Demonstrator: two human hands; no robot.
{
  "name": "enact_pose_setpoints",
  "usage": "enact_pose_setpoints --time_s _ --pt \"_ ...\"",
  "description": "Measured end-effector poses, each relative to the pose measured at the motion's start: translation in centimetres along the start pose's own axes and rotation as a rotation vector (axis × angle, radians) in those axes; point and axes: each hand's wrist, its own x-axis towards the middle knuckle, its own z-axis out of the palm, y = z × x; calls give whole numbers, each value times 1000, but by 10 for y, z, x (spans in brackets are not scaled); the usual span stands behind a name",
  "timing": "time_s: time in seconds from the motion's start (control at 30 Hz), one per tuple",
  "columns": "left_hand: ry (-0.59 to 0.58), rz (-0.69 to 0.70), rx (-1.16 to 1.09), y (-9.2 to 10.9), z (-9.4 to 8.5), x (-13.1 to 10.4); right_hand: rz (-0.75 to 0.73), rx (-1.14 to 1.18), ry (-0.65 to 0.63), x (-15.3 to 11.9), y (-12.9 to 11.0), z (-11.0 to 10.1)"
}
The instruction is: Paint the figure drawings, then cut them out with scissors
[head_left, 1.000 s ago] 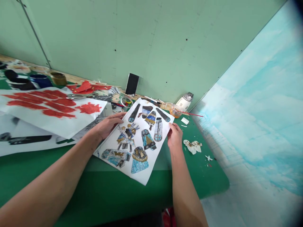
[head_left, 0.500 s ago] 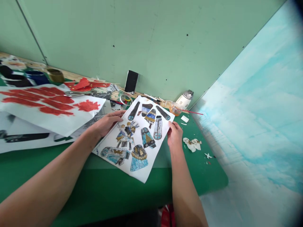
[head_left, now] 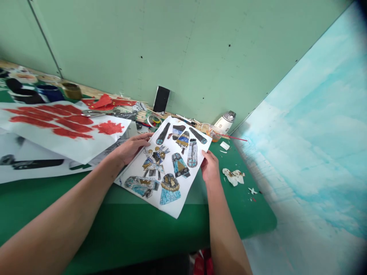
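Observation:
A white sheet of paper with several painted shapes in blue, gold and black is held tilted over the green table. My left hand grips its left edge, thumb on top and fingers partly hidden beneath. On the opposite edge, my right hand pinches the paper with its thumb on the upper face. To the left of my left hand, another sheet with red painted shapes lies over several printed papers.
Open paint jars and a pair of scissors are at the back left. A dark phone leans on the green wall. At the right stand a white bottle and a cup with a red brush; paper scraps lie nearby.
Both hands keep hold of the painted sheet. The view has shifted slightly, so the background sits a little further right; my right hand is marginally lower along the paper's edge.

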Motion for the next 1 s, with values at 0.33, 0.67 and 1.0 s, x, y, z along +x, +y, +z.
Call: enact_pose_setpoints --time_s 0.33,0.67,1.0 --pt "-27 42 -26 3 -1 -3 35 -17 -78 -5 1 0" --pt "-15 36 1 1 -7 2 9 -36 -72 -4 2 -1" --pt "-52 69 -46 -1 -6 4 -24 -57 -53 -2 4 -1"
